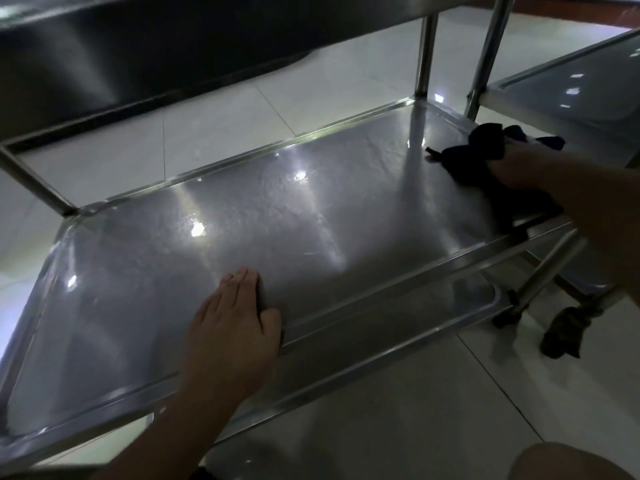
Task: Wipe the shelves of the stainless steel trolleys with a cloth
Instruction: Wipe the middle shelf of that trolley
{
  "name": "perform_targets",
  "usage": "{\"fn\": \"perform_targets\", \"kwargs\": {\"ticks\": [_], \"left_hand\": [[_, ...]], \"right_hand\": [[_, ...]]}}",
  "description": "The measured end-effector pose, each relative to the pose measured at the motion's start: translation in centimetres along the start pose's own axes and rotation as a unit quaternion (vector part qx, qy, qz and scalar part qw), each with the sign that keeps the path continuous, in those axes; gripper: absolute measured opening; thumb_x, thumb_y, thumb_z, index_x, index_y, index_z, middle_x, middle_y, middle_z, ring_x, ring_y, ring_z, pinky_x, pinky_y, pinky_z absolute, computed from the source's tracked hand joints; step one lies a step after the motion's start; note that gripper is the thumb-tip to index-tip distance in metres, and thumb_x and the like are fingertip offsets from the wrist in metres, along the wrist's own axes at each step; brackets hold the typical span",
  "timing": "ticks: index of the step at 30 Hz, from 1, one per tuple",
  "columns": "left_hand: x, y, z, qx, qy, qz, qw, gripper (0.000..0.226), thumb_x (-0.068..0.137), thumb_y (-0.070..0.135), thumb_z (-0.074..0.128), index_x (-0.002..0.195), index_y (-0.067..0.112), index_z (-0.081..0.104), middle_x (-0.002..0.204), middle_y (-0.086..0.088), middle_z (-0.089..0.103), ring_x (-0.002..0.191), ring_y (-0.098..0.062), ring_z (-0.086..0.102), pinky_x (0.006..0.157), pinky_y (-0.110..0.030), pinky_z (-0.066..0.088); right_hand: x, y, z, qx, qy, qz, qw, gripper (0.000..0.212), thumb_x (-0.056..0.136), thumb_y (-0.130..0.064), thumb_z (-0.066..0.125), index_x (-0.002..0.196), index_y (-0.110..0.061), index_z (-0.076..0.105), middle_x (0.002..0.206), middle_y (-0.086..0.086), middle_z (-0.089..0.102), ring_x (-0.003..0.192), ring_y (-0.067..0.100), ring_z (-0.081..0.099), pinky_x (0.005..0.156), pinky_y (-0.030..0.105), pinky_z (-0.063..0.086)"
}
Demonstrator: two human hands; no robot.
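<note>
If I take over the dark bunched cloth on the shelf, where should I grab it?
Probably the dark bunched cloth's raised far-left folds, from above: the right hand covers its near side, and that free bunch stands up off the steel trolley shelf.

No text, label, brand or number can be read anywhere.
</note>
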State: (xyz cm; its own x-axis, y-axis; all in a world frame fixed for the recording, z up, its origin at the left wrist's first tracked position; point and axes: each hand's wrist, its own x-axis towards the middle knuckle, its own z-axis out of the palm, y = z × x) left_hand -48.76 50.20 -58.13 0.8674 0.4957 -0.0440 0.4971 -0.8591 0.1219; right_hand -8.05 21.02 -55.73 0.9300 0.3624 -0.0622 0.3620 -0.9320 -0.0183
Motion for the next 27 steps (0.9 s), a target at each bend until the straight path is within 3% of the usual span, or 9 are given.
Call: {"fn": "perform_targets", "kwargs": {"ticks": [3, 4, 5, 7, 9, 11, 13, 22, 27], "left_hand": [[0.0, -0.1, 0.1, -0.005, 0.004, -0.001, 1.000, 0.071, 0.102, 0.047, 0.018, 0.167, 0.018, 0.018, 0.174, -0.005, 0.020, 0.160, -0.019, 0.017, 0.131, -0.039, 0.012], [0.0, -0.2, 0.2, -0.009, 0.006, 0.000, 1.000, 0.068, 0.105, 0.046, 0.022, 0.167, 0.018, 0.018, 0.174, -0.005, 0.020, 0.160, -0.020, 0.017, 0.131, -0.040, 0.012], [0.0, -0.2, 0.2, -0.014, 0.009, 0.000, 1.000, 0.066, 0.107, 0.045, 0.027, 0.167, 0.018, 0.018, 0.174, -0.005, 0.020, 0.160, -0.020, 0.017, 0.131, -0.040, 0.011], [-0.1, -0.3, 0.4, -0.020, 0.014, -0.001, 1.000, 0.066, 0.107, 0.043, 0.032, 0.167, 0.018, 0.020, 0.174, -0.005, 0.021, 0.160, -0.021, 0.017, 0.131, -0.039, 0.011], [-0.2, -0.3, 0.5, -0.017, 0.016, 0.000, 1.000, 0.066, 0.106, 0.043, 0.030, 0.166, 0.017, 0.020, 0.174, -0.006, 0.022, 0.160, -0.022, 0.018, 0.130, -0.039, 0.010], [-0.2, -0.4, 0.6, -0.015, 0.015, 0.004, 1.000, 0.068, 0.104, 0.046, 0.023, 0.166, 0.017, 0.020, 0.174, -0.006, 0.022, 0.160, -0.022, 0.018, 0.129, -0.039, 0.010], [-0.1, -0.3, 0.8, -0.019, 0.020, 0.005, 1.000, 0.068, 0.103, 0.045, 0.020, 0.165, 0.017, 0.022, 0.173, -0.007, 0.024, 0.160, -0.024, 0.019, 0.129, -0.040, 0.011], [-0.2, -0.5, 1.1, -0.038, 0.030, 0.005, 0.999, 0.069, 0.102, 0.044, 0.020, 0.166, 0.017, 0.021, 0.174, -0.005, 0.021, 0.161, -0.021, 0.014, 0.130, -0.039, 0.008], [-0.1, -0.5, 1.1, -0.060, 0.027, 0.006, 0.998, 0.067, 0.105, 0.042, 0.020, 0.167, 0.017, 0.019, 0.175, -0.004, 0.017, 0.161, -0.021, 0.010, 0.130, -0.038, 0.005]], "right_hand": [[-3.4, -0.3, 0.3, -0.068, 0.013, -0.049, 0.996, 0.042, 0.108, -0.021, 0.034, 0.141, -0.001, 0.051, 0.156, 0.025, 0.035, 0.147, 0.040, 0.029, 0.123, 0.055, 0.013], [-4.9, 0.0, 0.2, -0.062, 0.031, -0.059, 0.996, 0.036, 0.106, -0.013, 0.038, 0.132, 0.005, 0.056, 0.151, 0.029, 0.042, 0.142, 0.043, 0.035, 0.121, 0.058, 0.016], [-6.4, 0.3, 0.6, -0.035, 0.060, -0.061, 0.996, 0.026, 0.101, -0.003, 0.048, 0.118, 0.011, 0.063, 0.135, 0.035, 0.053, 0.128, 0.050, 0.049, 0.114, 0.064, 0.028], [-9.0, 0.8, 1.0, 0.036, 0.060, -0.056, 0.996, 0.003, 0.079, 0.016, 0.065, 0.077, 0.014, 0.064, 0.082, 0.035, 0.062, 0.077, 0.053, 0.064, 0.075, 0.067, 0.052], [-11.5, 0.6, 1.2, 0.100, 0.111, -0.038, 0.988, 0.022, 0.086, 0.006, 0.061, 0.065, 0.009, 0.054, 0.062, 0.025, 0.053, 0.063, 0.048, 0.061, 0.061, 0.055, 0.052], [-13.6, -0.4, 2.1, 0.124, 0.196, 0.002, 0.973, 0.035, 0.095, -0.015, 0.052, 0.064, 0.000, 0.048, 0.060, 0.020, 0.050, 0.065, 0.045, 0.060, 0.062, 0.047, 0.049], [-16.0, -3.0, 3.1, 0.147, 0.234, -0.008, 0.961, 0.032, 0.089, -0.023, 0.048, 0.063, -0.004, 0.046, 0.062, 0.023, 0.055, 0.064, 0.042, 0.059, 0.063, 0.044, 0.047], [-25.6, -20.9, 5.8, 0.224, 0.204, -0.181, 0.936, 0.018, 0.088, -0.033, 0.059, 0.096, -0.019, 0.068, 0.094, -0.002, 0.069, 0.098, 0.025, 0.058, 0.094, 0.042, 0.043], [-25.8, -20.9, 5.9, 0.187, 0.207, -0.236, 0.931, 0.034, 0.096, -0.041, 0.053, 0.116, -0.019, 0.070, 0.109, -0.005, 0.071, 0.110, 0.021, 0.058, 0.100, 0.041, 0.042]]}}
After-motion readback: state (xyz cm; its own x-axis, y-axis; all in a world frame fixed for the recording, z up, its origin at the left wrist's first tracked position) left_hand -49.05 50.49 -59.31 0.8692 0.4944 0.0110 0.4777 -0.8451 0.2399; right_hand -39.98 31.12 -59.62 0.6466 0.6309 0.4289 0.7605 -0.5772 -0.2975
